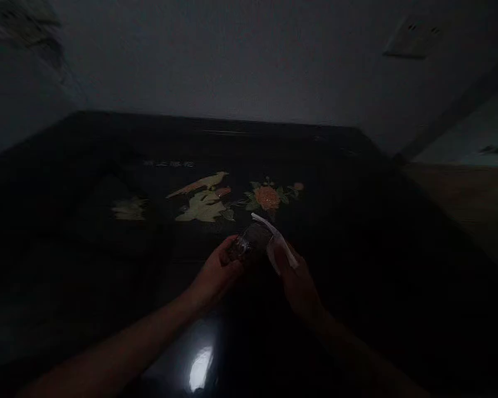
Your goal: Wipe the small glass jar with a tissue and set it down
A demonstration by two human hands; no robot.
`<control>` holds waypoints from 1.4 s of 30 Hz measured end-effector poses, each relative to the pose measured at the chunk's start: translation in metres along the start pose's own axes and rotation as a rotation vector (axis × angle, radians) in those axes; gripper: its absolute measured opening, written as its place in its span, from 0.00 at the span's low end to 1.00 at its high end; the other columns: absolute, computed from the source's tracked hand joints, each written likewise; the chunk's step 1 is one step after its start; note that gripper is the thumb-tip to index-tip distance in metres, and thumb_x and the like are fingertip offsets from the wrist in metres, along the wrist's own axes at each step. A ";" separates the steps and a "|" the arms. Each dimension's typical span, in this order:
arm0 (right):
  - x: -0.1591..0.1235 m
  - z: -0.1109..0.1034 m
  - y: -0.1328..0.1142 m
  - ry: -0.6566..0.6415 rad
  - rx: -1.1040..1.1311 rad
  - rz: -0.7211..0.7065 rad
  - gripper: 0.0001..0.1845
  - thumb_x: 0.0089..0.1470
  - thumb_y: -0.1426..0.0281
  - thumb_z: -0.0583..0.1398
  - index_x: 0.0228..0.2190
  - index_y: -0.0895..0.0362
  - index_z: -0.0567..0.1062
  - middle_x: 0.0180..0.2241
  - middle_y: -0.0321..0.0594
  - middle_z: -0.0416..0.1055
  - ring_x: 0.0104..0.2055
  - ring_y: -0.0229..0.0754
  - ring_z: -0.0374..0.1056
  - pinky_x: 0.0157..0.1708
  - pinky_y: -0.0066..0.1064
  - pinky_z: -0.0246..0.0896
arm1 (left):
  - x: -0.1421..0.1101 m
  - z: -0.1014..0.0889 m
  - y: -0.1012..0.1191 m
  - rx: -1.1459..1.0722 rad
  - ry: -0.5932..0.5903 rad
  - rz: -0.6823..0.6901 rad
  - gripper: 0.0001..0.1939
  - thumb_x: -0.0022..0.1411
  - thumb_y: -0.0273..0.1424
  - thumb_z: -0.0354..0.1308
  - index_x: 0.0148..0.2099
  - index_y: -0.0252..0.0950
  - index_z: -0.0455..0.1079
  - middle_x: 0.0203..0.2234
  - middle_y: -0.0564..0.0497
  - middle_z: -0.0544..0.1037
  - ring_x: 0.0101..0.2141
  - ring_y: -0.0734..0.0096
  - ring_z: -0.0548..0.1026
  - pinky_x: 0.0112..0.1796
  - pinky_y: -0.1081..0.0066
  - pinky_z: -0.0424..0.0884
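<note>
In dim light, my left hand (218,271) is closed around the side of a clear glass (255,236), which is tilted with its round rim towards the right. My right hand (297,282) grips a white tissue or thin cloth (283,247) between thumb and fingers. The white piece lies close against the right side of the glass's rim; whether it goes inside is too dark to tell. Both hands are in front of me over a black glossy surface (170,309).
A bird picture (205,182) and a red flower picture (267,197) decorate the black surface. A pale blurred patch (128,209) lies to their left. Behind rises a grey wall (216,61) with a socket (413,37) at right. Light reflects (201,369) near the front.
</note>
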State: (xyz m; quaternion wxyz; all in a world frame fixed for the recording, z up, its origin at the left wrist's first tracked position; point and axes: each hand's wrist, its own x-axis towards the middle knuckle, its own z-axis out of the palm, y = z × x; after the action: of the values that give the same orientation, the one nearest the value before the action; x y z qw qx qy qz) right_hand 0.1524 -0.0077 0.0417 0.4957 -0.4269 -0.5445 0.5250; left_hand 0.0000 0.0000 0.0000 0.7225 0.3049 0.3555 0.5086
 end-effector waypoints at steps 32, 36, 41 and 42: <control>-0.007 -0.017 0.006 -0.205 -1.133 -0.829 0.26 0.62 0.78 0.44 0.61 0.62 0.58 0.63 0.42 0.56 0.69 0.45 0.35 0.67 0.46 0.32 | 0.000 0.013 0.002 -0.103 0.113 -0.065 0.29 0.41 0.38 0.73 0.46 0.37 0.70 0.37 0.48 0.79 0.38 0.64 0.78 0.44 0.67 0.71; -0.006 -0.016 0.007 -0.244 -1.155 -0.848 0.25 0.62 0.78 0.45 0.60 0.62 0.60 0.62 0.42 0.58 0.69 0.45 0.33 0.67 0.47 0.34 | 0.000 0.015 0.003 -0.108 0.102 -0.072 0.25 0.46 0.43 0.70 0.45 0.37 0.72 0.38 0.47 0.79 0.44 0.60 0.75 0.49 0.64 0.67; -0.004 -0.016 0.006 -0.201 -1.132 -0.854 0.26 0.62 0.78 0.45 0.61 0.61 0.58 0.61 0.44 0.60 0.69 0.44 0.35 0.67 0.48 0.35 | 0.000 0.016 0.004 -0.120 0.086 -0.041 0.26 0.44 0.45 0.70 0.43 0.37 0.72 0.38 0.48 0.79 0.45 0.60 0.75 0.51 0.63 0.65; -0.004 -0.017 0.006 -0.174 -1.110 -0.847 0.27 0.62 0.78 0.45 0.61 0.62 0.57 0.61 0.45 0.60 0.69 0.44 0.35 0.66 0.48 0.36 | 0.000 0.016 0.004 -0.120 0.077 -0.028 0.26 0.43 0.44 0.71 0.43 0.36 0.71 0.39 0.47 0.79 0.45 0.60 0.75 0.50 0.63 0.66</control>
State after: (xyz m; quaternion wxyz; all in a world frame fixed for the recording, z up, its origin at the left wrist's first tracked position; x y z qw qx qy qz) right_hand 0.1690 -0.0088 0.0344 0.3209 -0.3243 -0.8891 -0.0364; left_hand 0.0115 0.0002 0.0118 0.7323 0.2362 0.3561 0.5303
